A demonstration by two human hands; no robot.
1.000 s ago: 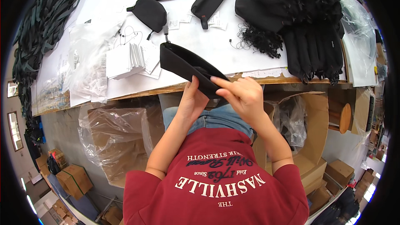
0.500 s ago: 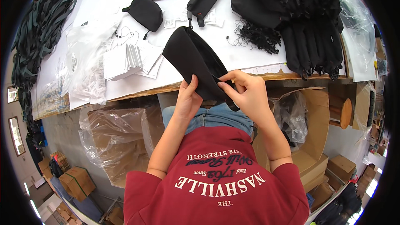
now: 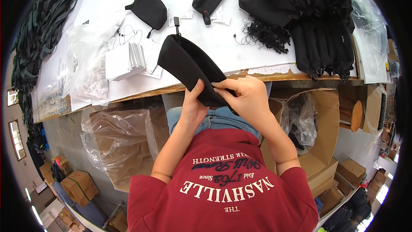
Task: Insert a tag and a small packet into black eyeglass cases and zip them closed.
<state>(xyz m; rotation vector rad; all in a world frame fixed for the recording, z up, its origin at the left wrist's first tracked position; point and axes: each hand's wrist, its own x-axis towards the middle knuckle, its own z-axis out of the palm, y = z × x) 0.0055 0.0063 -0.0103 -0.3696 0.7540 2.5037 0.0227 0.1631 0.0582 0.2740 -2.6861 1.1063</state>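
Both my hands hold a black fabric pouch [image 3: 189, 66] above the near edge of the white table [image 3: 240, 56]. My left hand [image 3: 193, 105] grips its lower end from the left, thumb up against the fabric. My right hand [image 3: 244, 96] pinches the same end from the right. The pouch stands tilted, its zipper pull at the top end pointing away from me. Three similar black pouches [image 3: 148, 8] lie flat further back on the table.
A pile of black pouches [image 3: 317, 21] fills the table's right side, with a tangle of black cords [image 3: 262, 34] beside it. White paper tags [image 3: 124, 60] and clear plastic bags [image 3: 86, 56] lie at the left. Open cardboard boxes [image 3: 317, 120] lined with plastic stand below the table.
The pouch has swung from lying nearly flat to standing more upright, its far end lifted and turned away from me. Both hands kept their grip at its near end.
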